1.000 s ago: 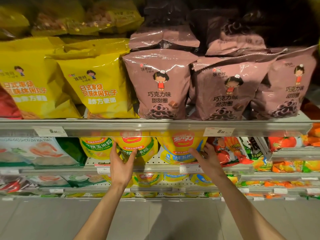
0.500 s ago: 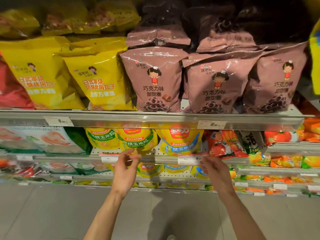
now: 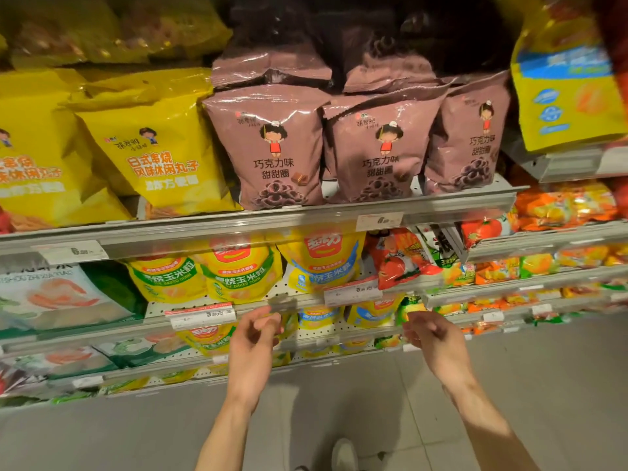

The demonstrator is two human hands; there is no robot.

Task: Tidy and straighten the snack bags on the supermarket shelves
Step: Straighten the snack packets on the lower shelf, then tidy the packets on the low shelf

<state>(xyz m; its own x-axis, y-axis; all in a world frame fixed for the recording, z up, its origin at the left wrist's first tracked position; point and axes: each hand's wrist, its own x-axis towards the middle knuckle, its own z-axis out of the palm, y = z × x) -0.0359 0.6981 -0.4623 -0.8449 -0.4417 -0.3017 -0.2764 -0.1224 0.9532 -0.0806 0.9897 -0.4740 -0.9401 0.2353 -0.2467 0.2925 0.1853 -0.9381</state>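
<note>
Both hands out in front of me now, below the corn bag shelf. My left hand (image 3: 253, 338) sits in front of the shelf rail (image 3: 136, 326), just right of a price tag (image 3: 203, 315), fingers loosely curled, thumb near the fingertips, nothing between them that I can make out. It is motion-blurred, so I cannot tell for sure whether it pinches anything. My right hand (image 3: 433, 338) hangs to the right at about the same height, fingers half curled and apart, empty, touching no bag.

Above the hands, three yellow corn bags (image 3: 243, 271) stand side by side on the second shelf, upright, faces forward, the right one (image 3: 321, 263) just beside a red tomato bag (image 3: 399, 263) that leans to the right. More yellow bags (image 3: 210, 338) on the shelf under them, partly hidden by my left hand.

Top shelf: three brown bags (image 3: 272, 147) stand upright in a row, touching each other, with more brown bags lying flat on top. Left of them, yellow bags (image 3: 159, 154) lean to the left, tops crumpled. On the far left of the second shelf, a white shrimp bag (image 3: 57, 294). Orange packs (image 3: 564, 203) fill the next unit to the right. Grey floor (image 3: 339, 402) below, a shoe (image 3: 345, 453) at the bottom edge.
</note>
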